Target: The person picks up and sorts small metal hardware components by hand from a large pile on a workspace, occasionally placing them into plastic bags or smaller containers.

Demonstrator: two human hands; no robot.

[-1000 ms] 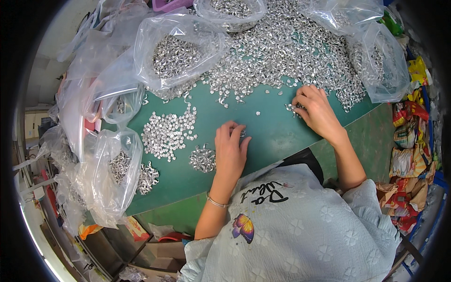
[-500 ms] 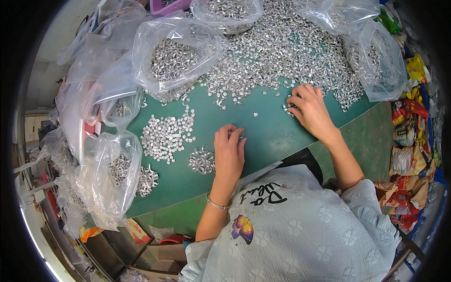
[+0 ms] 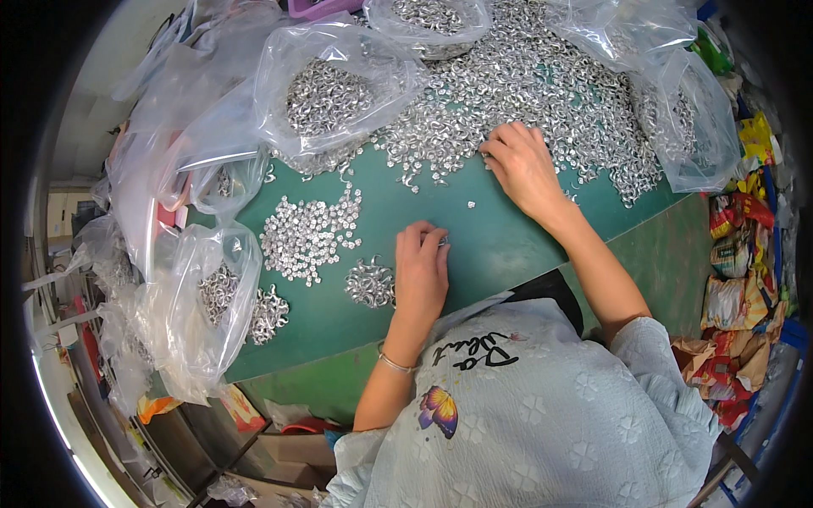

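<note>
My left hand (image 3: 422,269) rests on the green tabletop with its fingers curled; a bit of small silver metal pieces (image 3: 443,240) shows between thumb and forefinger. Beside it lies a small heap of curved, hook-like silver pieces (image 3: 370,284). Farther left are spread small, round-looking silver pieces (image 3: 309,237). At the near edge of the big pile of silver metal pieces (image 3: 542,97), my right hand (image 3: 527,172) has its fingers bent down and drawn together. What its fingertips grip is mostly hidden. One loose silver piece (image 3: 472,204) sits between the hands.
Clear plastic bags of silver pieces stand at the back left (image 3: 330,97), the back (image 3: 432,21), the right (image 3: 690,127) and the near left (image 3: 203,296). Another small heap (image 3: 269,315) lies by the near-left bag. Colourful packages (image 3: 737,254) are stacked beyond the table's right edge.
My right hand has moved left along the near edge of the big pile, leaving a few pieces exposed where it was. My left hand stays by the small heap. The view has shifted slightly.
</note>
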